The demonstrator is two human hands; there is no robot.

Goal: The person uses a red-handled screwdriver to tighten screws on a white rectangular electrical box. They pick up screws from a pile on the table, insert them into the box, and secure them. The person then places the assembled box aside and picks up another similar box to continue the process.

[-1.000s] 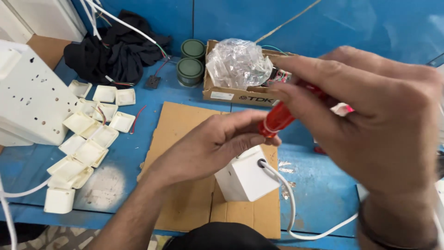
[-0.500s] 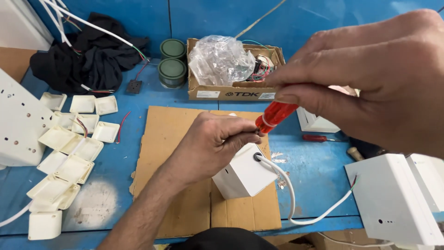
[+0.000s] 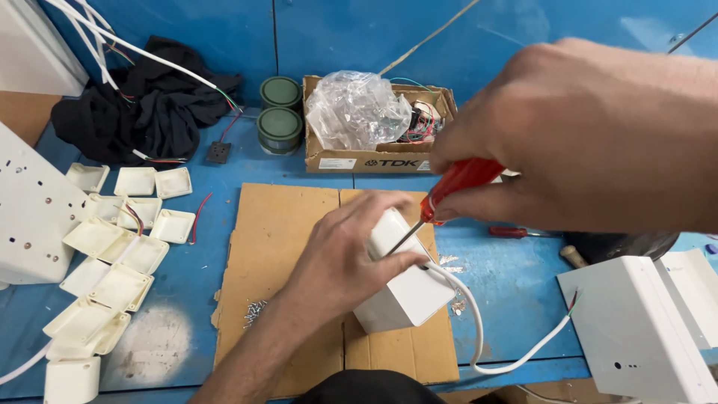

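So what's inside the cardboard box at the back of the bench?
The cardboard box holds a crumpled clear plastic bag and coloured wires. Anything beneath the bag is hidden.

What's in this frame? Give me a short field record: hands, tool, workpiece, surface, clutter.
left hand: grips white box, holding it on the cardboard
right hand: holds red screwdriver, tip at the box top
cable: white, leaves the box to the right
surface: cardboard on blue bench
left clutter: white covers, black cloth
back: carton with plastic bag
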